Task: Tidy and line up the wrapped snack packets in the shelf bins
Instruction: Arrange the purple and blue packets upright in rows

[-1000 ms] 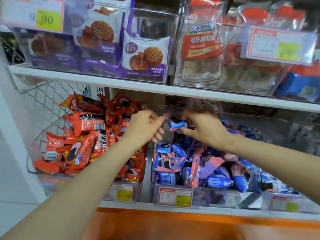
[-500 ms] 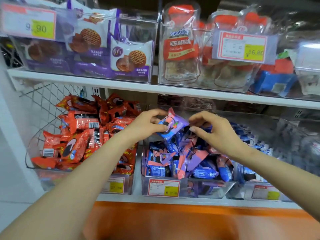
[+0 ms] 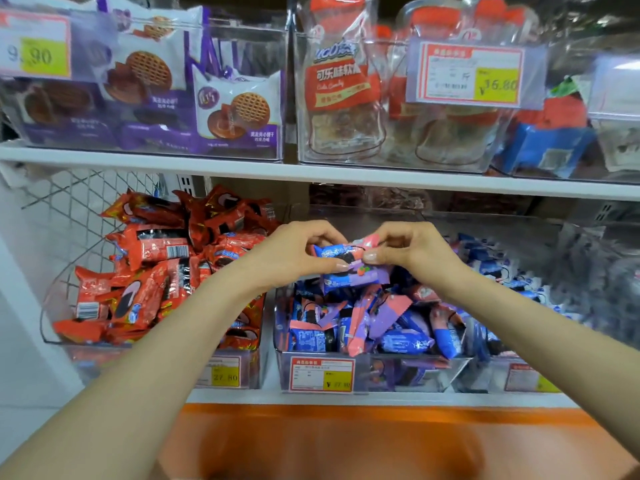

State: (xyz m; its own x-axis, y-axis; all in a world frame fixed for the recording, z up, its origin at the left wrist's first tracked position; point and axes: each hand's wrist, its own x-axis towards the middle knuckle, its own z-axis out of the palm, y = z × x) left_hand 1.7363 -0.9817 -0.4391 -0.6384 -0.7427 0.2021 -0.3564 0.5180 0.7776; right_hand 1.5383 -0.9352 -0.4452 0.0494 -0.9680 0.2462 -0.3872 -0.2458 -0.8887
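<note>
A blue and pink wrapped snack packet [image 3: 341, 253] is held level above the middle clear bin [image 3: 381, 375]. My left hand [image 3: 294, 252] pinches its left end and my right hand [image 3: 412, 251] pinches its right end. Just under it lies a blue and purple packet [image 3: 356, 279] on top of a loose heap of blue, pink and purple packets [image 3: 370, 323] that fills that bin. The left bin [image 3: 235, 372] holds a pile of red packets [image 3: 156, 271]. A third bin [image 3: 519, 375] on the right holds more blue packets.
An upper shelf board [image 3: 311, 171] runs close above my hands and carries clear bins of purple waffle biscuit packs [image 3: 235, 112] and red-capped candy bags [image 3: 343, 91]. Price tags [image 3: 322, 374] hang on the bin fronts. An orange ledge [image 3: 346, 438] sticks out below.
The packet, earlier tilted in my left hand alone, is now level with both hands pinching its ends. The camera view has shifted slightly to the right.
</note>
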